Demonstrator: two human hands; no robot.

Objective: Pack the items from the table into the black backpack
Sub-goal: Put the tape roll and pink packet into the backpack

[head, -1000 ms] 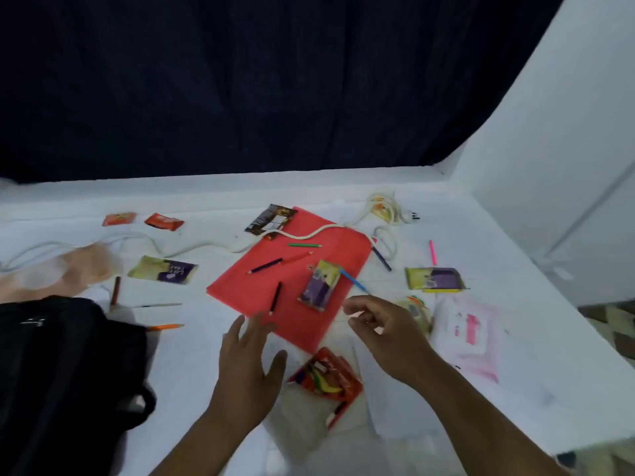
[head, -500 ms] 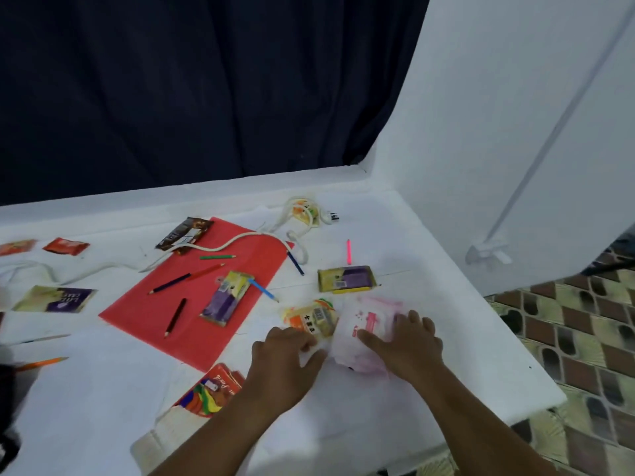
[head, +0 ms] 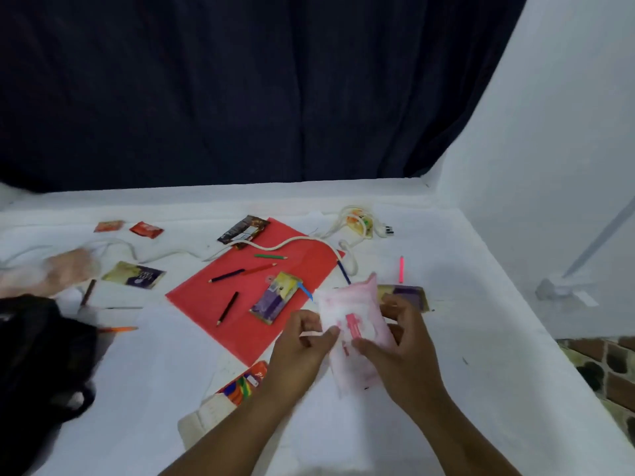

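A soft pink and white packet (head: 350,324) is lifted above the white table, held between both hands. My left hand (head: 302,348) pinches its left edge with thumb and fingers. My right hand (head: 398,345) grips its right side, fingers curled round it. The black backpack (head: 37,365) lies at the left edge of the table, partly out of frame. A red folder (head: 247,290) lies in the middle with several pencils and a purple and yellow packet (head: 275,297) on it.
A white cord (head: 285,243) runs across the back to a plug. Small sachets (head: 146,230), a dark wrapper (head: 242,230), a purple pouch (head: 137,274), a pink pen (head: 401,269) and an orange packet (head: 244,386) lie scattered. The table's right edge drops to a tiled floor (head: 608,369).
Both hands reached to the right, took the pink and white packet off the table and raised it. The view swung right, then back left, bringing the backpack into frame again.
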